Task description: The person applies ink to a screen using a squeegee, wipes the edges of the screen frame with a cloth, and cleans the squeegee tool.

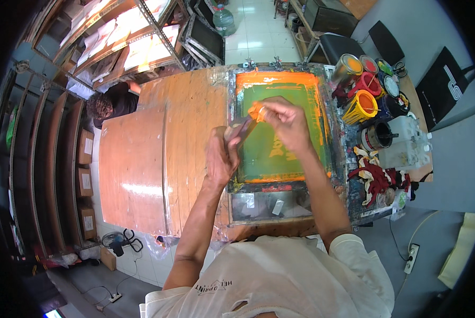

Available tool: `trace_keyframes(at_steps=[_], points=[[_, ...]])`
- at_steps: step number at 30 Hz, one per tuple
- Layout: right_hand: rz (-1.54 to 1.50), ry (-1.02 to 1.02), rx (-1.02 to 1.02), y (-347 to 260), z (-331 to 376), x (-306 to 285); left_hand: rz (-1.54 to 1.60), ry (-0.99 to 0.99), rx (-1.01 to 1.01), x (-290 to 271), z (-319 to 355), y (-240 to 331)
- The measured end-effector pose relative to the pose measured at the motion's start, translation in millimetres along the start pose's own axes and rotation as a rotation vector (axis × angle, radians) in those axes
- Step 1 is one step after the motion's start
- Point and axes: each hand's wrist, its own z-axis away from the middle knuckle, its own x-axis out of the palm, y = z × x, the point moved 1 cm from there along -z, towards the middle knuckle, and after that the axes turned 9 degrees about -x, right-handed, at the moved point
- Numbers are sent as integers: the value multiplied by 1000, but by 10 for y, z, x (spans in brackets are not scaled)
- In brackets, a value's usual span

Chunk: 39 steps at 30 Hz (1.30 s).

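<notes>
My left hand (221, 158) is closed around a squeegee (241, 130), which it holds tilted above the printing screen. Pinched in the fingers of my right hand (290, 125) is an orange-stained rag (256, 111), pressed against the far end of the squeegee. Below both hands lies the screen frame (233, 114), its green mesh (258, 161) smeared with orange ink along the edges. The thickest band of orange ink (280, 78) runs along the far side. Part of the mesh is hidden by my right hand and forearm.
Ink pots, among them a yellow one (360, 107), crowd the right side beside a clear plastic jug (404, 143) and crumpled rags (375, 177). A wooden board (134, 169) covers the table's left part. Another person (118, 103) is at the far left, near shelves (62, 159).
</notes>
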Motion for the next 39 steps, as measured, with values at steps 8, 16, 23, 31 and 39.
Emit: trace_keyframes(at_steps=[8,16,23,31,39], points=[[519,-79,246,-228,31,-89,-141,-6,186,-64,88,111],[227,-11,27,-109,343,-147,-130,21,280,-105,103,128],[373,30,382,-65,273,-172,-184,-22,297,-120,191,166],[92,-31,130,-33,519,-227,-214,-76,244,-144,267,154],[198,-76,486,-81,450,-242,-262,-68,250,-111,350,139]])
